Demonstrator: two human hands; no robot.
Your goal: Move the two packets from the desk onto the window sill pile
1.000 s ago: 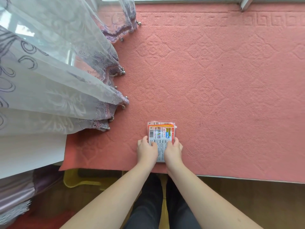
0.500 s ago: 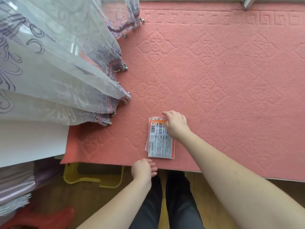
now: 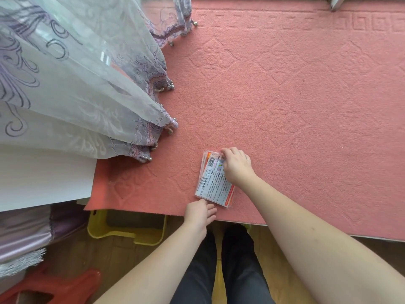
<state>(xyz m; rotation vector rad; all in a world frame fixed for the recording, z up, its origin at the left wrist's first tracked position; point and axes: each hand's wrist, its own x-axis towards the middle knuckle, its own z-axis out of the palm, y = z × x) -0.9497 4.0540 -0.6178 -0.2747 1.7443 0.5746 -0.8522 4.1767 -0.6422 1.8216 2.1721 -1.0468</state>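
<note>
A small stack of clear packets with printed labels and an orange edge lies on the pink mat near its front edge, turned slightly clockwise. My right hand rests on the stack's far right corner, fingers curled onto the top packet. At the stack's near left corner sits my left hand, fingertips touching or almost touching the packet edge. How many packets are in the stack cannot be told.
A sheer patterned curtain with beaded hem drapes over the mat's left side. A white board lies at the left. Below the mat's edge stand a yellow stool and a red stool. My legs are underneath.
Both hands held the stack's near end a second ago. My right hand moved to its far corner, my left drew back to the mat's edge and returned; the stack has turned slightly.
</note>
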